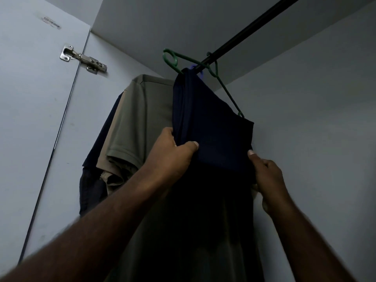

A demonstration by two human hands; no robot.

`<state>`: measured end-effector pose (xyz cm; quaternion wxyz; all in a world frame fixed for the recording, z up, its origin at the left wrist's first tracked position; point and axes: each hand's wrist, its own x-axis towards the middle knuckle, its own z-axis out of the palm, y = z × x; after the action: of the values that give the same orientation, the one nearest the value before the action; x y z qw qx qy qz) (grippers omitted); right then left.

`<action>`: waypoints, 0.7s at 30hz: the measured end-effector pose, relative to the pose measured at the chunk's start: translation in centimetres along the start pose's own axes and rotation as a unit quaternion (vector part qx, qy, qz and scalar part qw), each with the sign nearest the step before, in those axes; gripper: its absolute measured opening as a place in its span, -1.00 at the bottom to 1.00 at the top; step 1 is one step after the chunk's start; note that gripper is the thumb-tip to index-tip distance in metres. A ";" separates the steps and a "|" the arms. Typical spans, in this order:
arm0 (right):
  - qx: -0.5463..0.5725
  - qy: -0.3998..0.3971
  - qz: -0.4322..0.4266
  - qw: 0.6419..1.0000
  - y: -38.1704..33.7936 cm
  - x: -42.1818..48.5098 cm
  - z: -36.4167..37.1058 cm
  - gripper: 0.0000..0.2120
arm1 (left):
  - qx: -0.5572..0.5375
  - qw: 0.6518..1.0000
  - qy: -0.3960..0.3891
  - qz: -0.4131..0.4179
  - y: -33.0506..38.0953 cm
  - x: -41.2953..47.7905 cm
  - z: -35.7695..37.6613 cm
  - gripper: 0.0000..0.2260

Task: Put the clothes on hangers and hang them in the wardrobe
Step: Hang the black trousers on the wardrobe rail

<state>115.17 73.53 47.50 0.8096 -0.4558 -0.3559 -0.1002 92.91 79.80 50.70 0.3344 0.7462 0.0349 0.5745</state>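
A: What are the hands doing?

B: The left hand (173, 147) grips a fold of a navy garment (211, 127), thumb pressed on the front. The right hand (266, 176) pinches its right edge, fingers curled.

A: Where does the garment hang?

B: On a green hanger (225, 90) hooked over a black rail (244, 31) inside the wardrobe. Just left hangs an olive T-shirt (138, 119), with darker clothes beyond it. Farther left, the white door (30, 98) carries a metal hinge (83, 60).
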 end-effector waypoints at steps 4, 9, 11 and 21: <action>0.007 -0.095 0.061 0.994 -0.2 0.6 -0.4 -0.66 | -0.032 0.999 -0.005 0.043 -0.5 -0.5 0.2 -0.32; -0.012 -0.044 0.008 0.999 2.0 0.1 -0.5 -0.57 | -0.017 0.996 0.011 0.090 -0.9 -1.2 0.6 -0.48; -0.008 -0.039 0.011 0.999 3.3 -0.7 -0.5 -0.54 | -0.022 0.996 0.015 0.084 -1.3 -1.2 0.8 -0.52; -0.167 0.086 -0.246 0.951 -1.5 1.6 1.6 -0.60 | -0.004 0.999 0.017 0.049 -1.7 -0.1 1.0 -0.30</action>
<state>114.82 74.19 50.10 0.7000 -0.4722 -0.3641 -0.3929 94.29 80.63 49.61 0.3082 0.7360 0.0010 0.6027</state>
